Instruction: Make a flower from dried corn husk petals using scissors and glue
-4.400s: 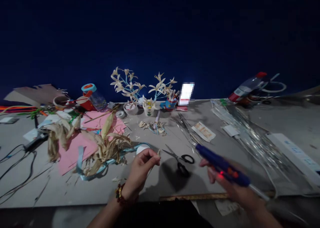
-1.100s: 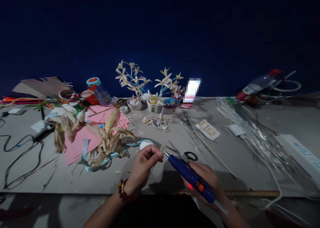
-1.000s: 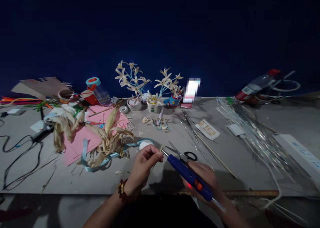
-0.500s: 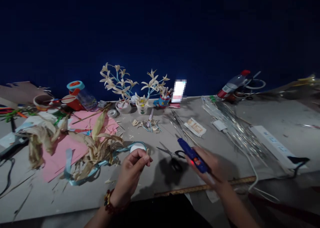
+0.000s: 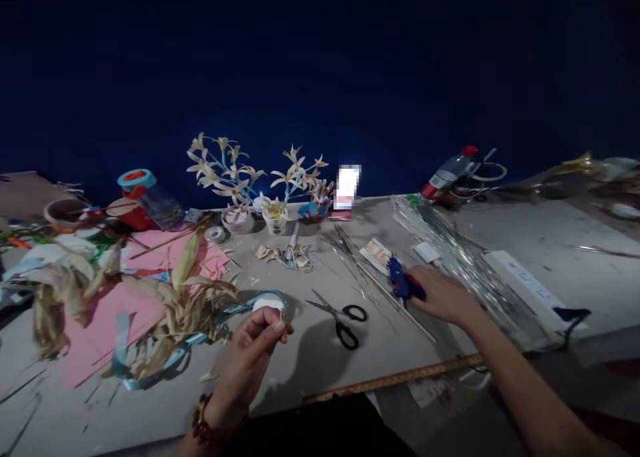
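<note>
Between thumb and fingertips my left hand (image 5: 260, 343) pinches a small pale piece (image 5: 281, 315), too small to make out well. Below the hand's fingers, partly hidden, lies a white round roll (image 5: 267, 301) beside blue ribbon (image 5: 193, 340). On the right, my right hand (image 5: 437, 293) is closed on a dark blue glue gun (image 5: 400, 280), low over the table near a paper packet (image 5: 376, 251). Open scissors (image 5: 333, 312) with black handles rest between the hands.
Dried husks (image 5: 177, 310) and pink paper (image 5: 113, 313) cover the left side. Potted husk flowers (image 5: 237, 220), a lit phone (image 5: 346, 187) and a tilted bottle (image 5: 450, 172) stand behind. Silvery wires (image 5: 465, 263) and a power strip (image 5: 523, 285) lie right.
My right hand has moved away to the right and forward with the glue gun, uncovering the scissors' handles. My left hand keeps its pinch. The view has shifted slightly.
</note>
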Demonstrator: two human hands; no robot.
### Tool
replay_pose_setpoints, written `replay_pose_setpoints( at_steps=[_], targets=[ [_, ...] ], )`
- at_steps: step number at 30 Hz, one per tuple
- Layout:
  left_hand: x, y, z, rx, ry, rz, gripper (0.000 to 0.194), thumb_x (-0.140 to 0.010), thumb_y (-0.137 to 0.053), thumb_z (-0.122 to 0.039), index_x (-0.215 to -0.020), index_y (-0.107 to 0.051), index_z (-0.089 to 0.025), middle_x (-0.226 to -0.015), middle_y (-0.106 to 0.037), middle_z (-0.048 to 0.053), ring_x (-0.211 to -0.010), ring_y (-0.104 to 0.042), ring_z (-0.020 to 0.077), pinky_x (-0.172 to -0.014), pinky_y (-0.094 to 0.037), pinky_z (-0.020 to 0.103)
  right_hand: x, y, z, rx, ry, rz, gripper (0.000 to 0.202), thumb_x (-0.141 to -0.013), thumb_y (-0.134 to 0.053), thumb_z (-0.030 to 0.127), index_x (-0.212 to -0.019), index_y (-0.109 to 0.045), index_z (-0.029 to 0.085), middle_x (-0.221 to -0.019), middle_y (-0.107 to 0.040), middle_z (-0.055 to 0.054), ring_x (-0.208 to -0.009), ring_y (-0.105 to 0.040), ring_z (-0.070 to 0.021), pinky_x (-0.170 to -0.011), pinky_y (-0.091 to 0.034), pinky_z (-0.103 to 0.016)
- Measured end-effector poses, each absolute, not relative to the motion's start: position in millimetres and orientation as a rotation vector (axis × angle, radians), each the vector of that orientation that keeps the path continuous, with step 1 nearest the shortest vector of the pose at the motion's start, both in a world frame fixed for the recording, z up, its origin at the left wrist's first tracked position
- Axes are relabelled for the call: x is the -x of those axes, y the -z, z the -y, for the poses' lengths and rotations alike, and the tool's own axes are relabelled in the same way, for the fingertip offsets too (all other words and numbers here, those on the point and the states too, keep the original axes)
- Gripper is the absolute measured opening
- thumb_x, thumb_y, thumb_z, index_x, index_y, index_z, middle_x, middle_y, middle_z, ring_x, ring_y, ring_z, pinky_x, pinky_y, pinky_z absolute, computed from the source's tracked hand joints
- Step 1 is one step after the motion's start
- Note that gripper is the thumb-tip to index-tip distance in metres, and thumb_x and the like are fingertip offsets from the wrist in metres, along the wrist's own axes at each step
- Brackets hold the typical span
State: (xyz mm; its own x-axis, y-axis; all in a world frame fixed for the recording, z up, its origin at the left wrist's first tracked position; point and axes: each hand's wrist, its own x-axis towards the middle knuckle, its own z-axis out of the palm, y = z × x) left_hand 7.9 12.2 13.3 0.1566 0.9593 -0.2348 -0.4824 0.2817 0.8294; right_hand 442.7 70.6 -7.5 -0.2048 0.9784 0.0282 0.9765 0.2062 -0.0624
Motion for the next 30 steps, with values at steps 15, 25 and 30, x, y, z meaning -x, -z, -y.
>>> replay_pose_setpoints(
  at_steps=[15, 25, 30],
  targets=[
    [-4, -17, -6, -0.67, -1.184, -0.904, 0.027, -0.077, -0.082, -0.034, -0.068, -0.063, -0.018, -0.064, -0.056, -0.001, -0.075, -0.056, 0.0166, -0.085, -0.043, 0.031, -236, 12, -164, 1.317, -0.459, 2.438, 0.02, -0.093, -0.056, 0.014, -0.104, -0.072, 0.02, -0.105, -0.073, -0.007, -0.097, -0.065, -0.021, -0.086, -0.048, -0.031],
    [0, -13, -9, -0.633, -1.196, -0.876, 0.028, -0.076, -0.084, -0.035, -0.067, -0.064, -0.017, -0.064, -0.058, -0.001, -0.074, -0.057, 0.0159, -0.085, -0.043, 0.03, -209, 21, -161, 1.528, -0.327, 2.51, 0.018, -0.098, -0.056, 0.027, -0.101, -0.072, 0.019, -0.107, -0.073, -0.011, -0.094, -0.066, -0.023, -0.079, -0.045, -0.029],
    [1, -10, -9, -0.618, -1.192, -0.845, 0.025, -0.078, -0.083, -0.032, -0.069, -0.064, -0.018, -0.065, -0.058, -0.001, -0.075, -0.058, 0.0158, -0.085, -0.043, 0.03, -206, 24, -156, 1.584, -0.322, 2.503, 0.014, -0.097, -0.057, 0.024, -0.1, -0.07, 0.019, -0.105, -0.072, -0.009, -0.092, -0.067, -0.0227, -0.075, -0.044, -0.028]
  ],
)
